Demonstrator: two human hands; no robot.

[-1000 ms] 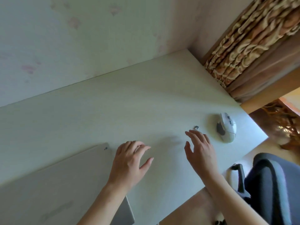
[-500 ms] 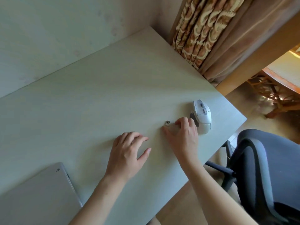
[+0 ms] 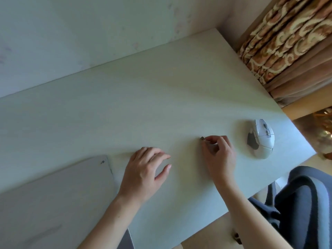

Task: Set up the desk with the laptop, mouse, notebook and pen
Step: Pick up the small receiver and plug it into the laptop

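- Fingers (image 3: 209,141) of the right hand (image 3: 220,155) are pinched on a small dark dongle (image 3: 202,139), thumb and forefinger pressed together at its end; whether it is lifted off the tabletop (image 3: 143,105) cannot be told
- Fingers of the left hand (image 3: 143,169) are loosely spread and empty, laid flat just right of the closed laptop (image 3: 53,203)
- Mouse (image 3: 260,139) is seen near the right edge, close beside the right hand but apart from it
- Notebook and pen are not seen in view
- Dongle is judged easy to lose: so little of it is gripped that a slip could send it skittering across the smooth surface or off the near edge towards the chair (image 3: 305,203)
- Mouse could be knocked over the right edge if the wrist is swung outward
- Open room is left across the middle and back of the tabletop up to the wall (image 3: 89,33); the right side is bounded by the curtain (image 3: 287,51)
- Laptop is overhung at the lower left of the view, so its port side cannot be made out
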